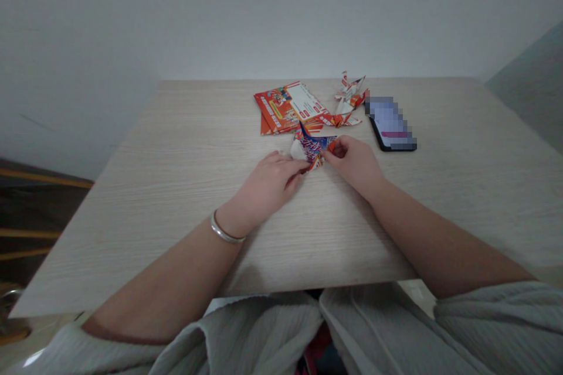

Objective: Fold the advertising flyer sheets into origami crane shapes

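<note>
A folded piece of printed paper [313, 145], blue, white and orange with a pointed flap standing up, is between my hands on the table. My left hand [277, 179], with a silver bangle at the wrist, presses its fingertips on the paper's near left edge. On the other side, my right hand [352, 161] pinches the paper's right edge between thumb and fingers. Just beyond lie flat orange printed sheets [285, 108], stacked loosely. Folded paper figures [349, 96] with pointed ends, in orange and white, rest to their right.
A phone [391, 126] with a lit, pixelated screen lies right of the paper figures. The pale wood-grain table [176, 187] runs back to a plain wall [264, 12]. Wooden bars [44, 179] show at the left, beyond the table edge.
</note>
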`<state>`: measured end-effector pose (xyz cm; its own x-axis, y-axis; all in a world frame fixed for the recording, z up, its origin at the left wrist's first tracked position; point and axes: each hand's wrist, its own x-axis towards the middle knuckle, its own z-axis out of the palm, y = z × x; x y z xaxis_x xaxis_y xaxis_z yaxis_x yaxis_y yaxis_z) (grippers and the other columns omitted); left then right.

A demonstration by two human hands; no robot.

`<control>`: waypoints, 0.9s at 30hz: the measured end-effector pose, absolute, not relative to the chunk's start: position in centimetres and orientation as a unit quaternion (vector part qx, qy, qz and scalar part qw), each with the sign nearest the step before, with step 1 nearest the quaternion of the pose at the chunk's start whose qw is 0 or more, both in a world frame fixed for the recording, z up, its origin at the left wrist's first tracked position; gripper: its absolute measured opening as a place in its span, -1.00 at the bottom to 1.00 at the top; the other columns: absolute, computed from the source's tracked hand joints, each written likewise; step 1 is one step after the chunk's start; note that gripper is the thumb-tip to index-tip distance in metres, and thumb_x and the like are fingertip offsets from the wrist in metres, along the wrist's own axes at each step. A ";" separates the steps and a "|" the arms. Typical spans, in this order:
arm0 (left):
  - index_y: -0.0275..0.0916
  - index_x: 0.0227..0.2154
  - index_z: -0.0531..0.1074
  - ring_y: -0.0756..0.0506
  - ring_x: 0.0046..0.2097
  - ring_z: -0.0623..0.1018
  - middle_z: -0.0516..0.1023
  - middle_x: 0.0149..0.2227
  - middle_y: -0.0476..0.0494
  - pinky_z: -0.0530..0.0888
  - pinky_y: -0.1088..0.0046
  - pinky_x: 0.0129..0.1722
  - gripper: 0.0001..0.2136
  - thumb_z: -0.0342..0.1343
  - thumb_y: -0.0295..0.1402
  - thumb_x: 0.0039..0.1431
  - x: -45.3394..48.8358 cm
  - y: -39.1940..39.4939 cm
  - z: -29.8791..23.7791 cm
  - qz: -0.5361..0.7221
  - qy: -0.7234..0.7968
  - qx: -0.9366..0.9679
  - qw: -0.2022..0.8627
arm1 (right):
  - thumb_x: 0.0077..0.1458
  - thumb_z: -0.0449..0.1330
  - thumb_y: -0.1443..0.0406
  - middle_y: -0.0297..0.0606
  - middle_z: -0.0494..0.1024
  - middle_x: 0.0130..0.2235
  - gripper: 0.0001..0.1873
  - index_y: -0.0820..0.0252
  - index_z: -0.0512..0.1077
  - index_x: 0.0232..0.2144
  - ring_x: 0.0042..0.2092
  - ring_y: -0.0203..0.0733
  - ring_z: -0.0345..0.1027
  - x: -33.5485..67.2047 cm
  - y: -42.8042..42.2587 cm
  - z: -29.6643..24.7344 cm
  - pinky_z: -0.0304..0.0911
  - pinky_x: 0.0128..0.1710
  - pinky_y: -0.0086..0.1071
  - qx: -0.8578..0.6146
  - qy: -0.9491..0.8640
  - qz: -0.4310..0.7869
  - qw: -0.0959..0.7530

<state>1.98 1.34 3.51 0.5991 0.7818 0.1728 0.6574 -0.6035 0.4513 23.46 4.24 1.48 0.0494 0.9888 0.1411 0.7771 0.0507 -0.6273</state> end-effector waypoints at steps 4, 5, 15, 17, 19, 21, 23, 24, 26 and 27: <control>-0.21 0.05 0.27 -0.10 -0.18 0.60 0.59 -0.23 -0.09 0.53 0.28 -0.11 -0.70 0.02 -0.48 0.27 1.9 1.3 2.8 0.282 0.479 0.794 0.247 | 0.07 0.31 0.16 -0.33 0.54 -0.49 -0.79 0.12 0.45 -0.50 -0.44 -0.20 0.35 23.6 4.2 1.3 0.11 -0.45 -0.32 -0.654 -0.665 0.211 0.293; -0.21 0.09 0.21 -0.08 -0.24 0.58 0.55 -0.26 -0.06 0.53 0.35 -0.22 -0.63 0.09 -0.46 0.24 1.8 1.4 2.6 0.312 0.495 0.770 0.253 | 0.07 0.32 0.16 -0.32 0.54 -0.48 -0.80 0.12 0.47 -0.49 -0.44 -0.20 0.36 23.7 4.2 1.3 0.11 -0.45 -0.32 -0.649 -0.667 0.217 0.293; -0.21 0.22 0.25 -0.12 -0.17 0.54 0.52 -0.08 -0.16 0.54 0.22 -0.05 -0.48 0.20 -0.44 0.20 1.6 2.1 2.5 0.331 0.520 0.759 0.209 | 0.07 0.30 0.16 -0.32 0.56 -0.46 -0.81 0.12 0.46 -0.46 -0.43 -0.21 0.36 23.4 3.7 1.6 0.14 -0.43 -0.32 -0.633 -0.692 0.207 0.279; -0.21 0.17 0.33 -0.18 0.00 0.52 0.49 0.03 -0.22 0.50 0.13 0.09 -0.52 0.22 -0.43 0.18 1.5 2.2 2.2 0.342 0.513 0.765 0.186 | 0.07 0.28 0.14 -0.31 0.56 -0.45 -0.79 0.11 0.44 -0.47 -0.43 -0.20 0.35 23.3 3.5 1.7 0.11 -0.44 -0.32 -0.631 -0.702 0.192 0.269; -0.19 0.11 0.40 -0.19 0.09 0.49 0.43 0.08 -0.24 0.52 0.15 0.10 -0.58 0.21 -0.43 0.18 1.5 2.3 1.9 0.357 0.514 0.753 0.201 | 0.08 0.26 0.13 -0.29 0.56 -0.45 -0.79 0.11 0.43 -0.47 -0.43 -0.20 0.34 23.2 3.4 1.7 0.09 -0.45 -0.32 -0.626 -0.713 0.179 0.260; -0.17 0.09 0.42 -0.16 0.09 0.49 0.38 0.11 -0.25 0.57 0.24 0.01 -0.59 0.18 -0.46 0.17 1.5 2.4 1.6 0.371 0.514 0.737 0.233 | 0.08 0.26 0.14 -0.29 0.56 -0.44 -0.81 0.11 0.44 -0.45 -0.43 -0.20 0.34 23.0 3.2 1.7 0.08 -0.44 -0.32 -0.618 -0.722 0.178 0.257; -0.18 0.13 0.39 -0.14 0.08 0.50 0.39 0.12 -0.25 0.58 0.27 -0.02 -0.53 0.18 -0.49 0.14 1.6 2.5 1.5 0.374 0.504 0.737 0.250 | 0.07 0.26 0.14 -0.29 0.56 -0.43 -0.82 0.11 0.45 -0.42 -0.42 -0.19 0.33 22.9 3.0 1.8 0.09 -0.43 -0.32 -0.612 -0.725 0.183 0.257; -0.19 0.17 0.35 -0.14 0.07 0.51 0.42 0.11 -0.25 0.58 0.27 -0.01 -0.49 0.17 -0.51 0.13 1.6 2.5 1.4 0.370 0.498 0.742 0.253 | 0.07 0.27 0.14 -0.28 0.56 -0.43 -0.82 0.11 0.45 -0.42 -0.42 -0.19 0.33 22.9 2.9 1.8 0.09 -0.42 -0.31 -0.613 -0.725 0.184 0.256; -0.23 0.22 0.30 -0.15 0.03 0.54 0.49 0.05 -0.25 0.56 0.23 0.01 -0.44 0.18 -0.51 0.12 1.7 2.6 1.3 0.360 0.486 0.752 0.261 | 0.09 0.25 0.13 -0.28 0.55 -0.43 -0.79 0.12 0.43 -0.43 -0.42 -0.20 0.31 22.9 2.9 2.0 0.07 -0.42 -0.31 -0.615 -0.722 0.188 0.256; -0.25 0.23 0.29 -0.15 0.01 0.55 0.52 0.03 -0.25 0.56 0.22 0.02 -0.43 0.18 -0.51 0.12 1.7 2.6 1.3 0.355 0.482 0.755 0.267 | 0.12 0.24 0.12 -0.28 0.54 -0.44 -0.78 0.11 0.41 -0.45 -0.43 -0.20 0.30 22.9 3.0 2.1 0.07 -0.42 -0.31 -0.617 -0.719 0.192 0.255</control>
